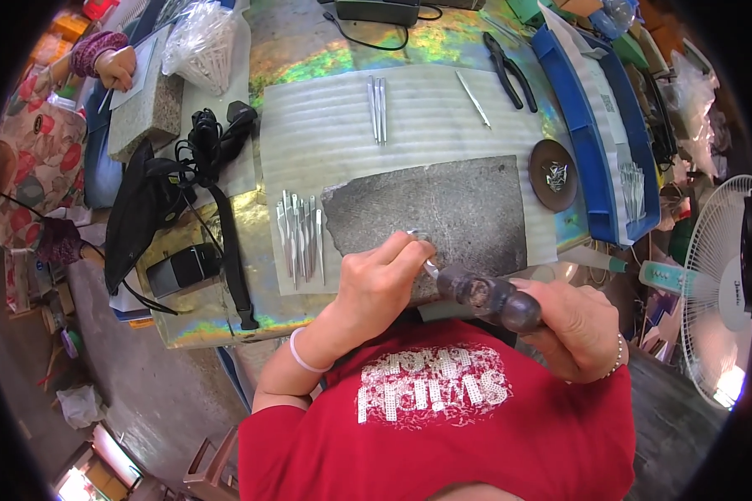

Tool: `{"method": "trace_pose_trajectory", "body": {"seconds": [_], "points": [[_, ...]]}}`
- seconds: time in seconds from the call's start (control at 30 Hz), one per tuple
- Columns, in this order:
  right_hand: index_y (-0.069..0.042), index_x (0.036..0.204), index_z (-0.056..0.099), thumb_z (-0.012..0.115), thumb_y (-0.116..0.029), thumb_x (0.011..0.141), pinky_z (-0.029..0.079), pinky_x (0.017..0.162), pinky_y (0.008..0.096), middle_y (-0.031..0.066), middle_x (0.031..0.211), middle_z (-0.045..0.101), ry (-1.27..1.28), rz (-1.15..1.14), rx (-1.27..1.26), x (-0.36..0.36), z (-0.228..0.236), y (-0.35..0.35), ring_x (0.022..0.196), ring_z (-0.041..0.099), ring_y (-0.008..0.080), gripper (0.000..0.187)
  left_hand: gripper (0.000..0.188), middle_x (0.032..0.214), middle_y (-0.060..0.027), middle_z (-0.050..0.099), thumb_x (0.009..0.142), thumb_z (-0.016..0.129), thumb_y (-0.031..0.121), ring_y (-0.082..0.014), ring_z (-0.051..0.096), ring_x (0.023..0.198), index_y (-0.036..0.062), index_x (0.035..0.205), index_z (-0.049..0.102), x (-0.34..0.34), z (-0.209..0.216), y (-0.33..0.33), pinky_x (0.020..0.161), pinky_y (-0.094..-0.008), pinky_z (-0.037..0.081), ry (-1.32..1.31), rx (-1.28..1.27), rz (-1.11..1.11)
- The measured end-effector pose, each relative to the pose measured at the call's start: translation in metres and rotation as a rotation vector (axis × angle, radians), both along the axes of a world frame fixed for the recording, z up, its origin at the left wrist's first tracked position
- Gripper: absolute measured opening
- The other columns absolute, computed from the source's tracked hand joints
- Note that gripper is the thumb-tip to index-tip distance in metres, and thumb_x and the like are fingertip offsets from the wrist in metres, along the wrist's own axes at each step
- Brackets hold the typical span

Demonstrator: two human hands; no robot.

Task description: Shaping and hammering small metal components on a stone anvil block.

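My left hand [384,280], a pale band on its wrist, is closed in a pinch over the near edge of a dark grey stone slab [430,204]. Between its fingertips shows a bit of a slim silver metal piece [430,268], mostly hidden. Wrapped round a ball-peen hammer [485,297] is my right hand [578,324], with the dark rounded head close to the metal piece; I cannot tell whether they touch. Left of the slab lies a group of slim silver metal pieces [299,238]. Beyond it are a few more [378,110] and a single one [474,100].
Black-handled pliers [510,73] and a brown dish [543,190] of small metal parts lie right, beside a blue tray [581,142]. A black bag [142,213], phone [182,269] and stone block [146,117] stand left. Another person's hand [115,68] rests there. A fan [723,288] stands right.
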State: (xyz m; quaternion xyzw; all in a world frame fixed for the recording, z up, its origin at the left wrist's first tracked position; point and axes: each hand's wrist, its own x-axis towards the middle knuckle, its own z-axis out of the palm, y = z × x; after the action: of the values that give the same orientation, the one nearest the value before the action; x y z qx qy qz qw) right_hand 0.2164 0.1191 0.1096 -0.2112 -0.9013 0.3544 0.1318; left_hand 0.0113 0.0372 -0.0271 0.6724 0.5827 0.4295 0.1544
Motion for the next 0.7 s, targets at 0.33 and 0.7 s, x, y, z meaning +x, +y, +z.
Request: {"method": "trace_pose_trajectory", "body": {"seconds": [0.33, 0.7], "points": [[0.003, 0.094, 0.066, 0.066, -0.014, 0.067, 0.037, 0.042, 0.0242, 0.0063, 0.053, 0.054, 0.374, -0.161, 0.232, 0.004, 0.038, -0.019, 0.047, 0.055, 0.0137, 0.032, 0.020, 0.074, -0.0053, 0.056, 0.071, 0.062, -0.003, -0.0227, 0.058, 0.052, 0.0078, 0.088, 0.059, 0.002, 0.004, 0.002, 0.044, -0.0318, 0.046, -0.017, 0.026, -0.014], [0.001, 0.120, 0.054, 0.066, 0.000, 0.075, 0.047, 0.057, 0.0314, 0.0140, 0.081, 0.059, 0.054, -0.204, 0.159, 0.002, -0.016, 0.004, 0.066, 0.061, 0.0276, 0.046, 0.006, 0.082, -0.0095, 0.063, 0.089, 0.057, 0.004, -0.0131, 0.063, 0.064, -0.0020, 0.092, 0.058, -0.009, 0.029, -0.012, 0.057, -0.0233, 0.051, -1.051, -0.310, -0.011]]}}
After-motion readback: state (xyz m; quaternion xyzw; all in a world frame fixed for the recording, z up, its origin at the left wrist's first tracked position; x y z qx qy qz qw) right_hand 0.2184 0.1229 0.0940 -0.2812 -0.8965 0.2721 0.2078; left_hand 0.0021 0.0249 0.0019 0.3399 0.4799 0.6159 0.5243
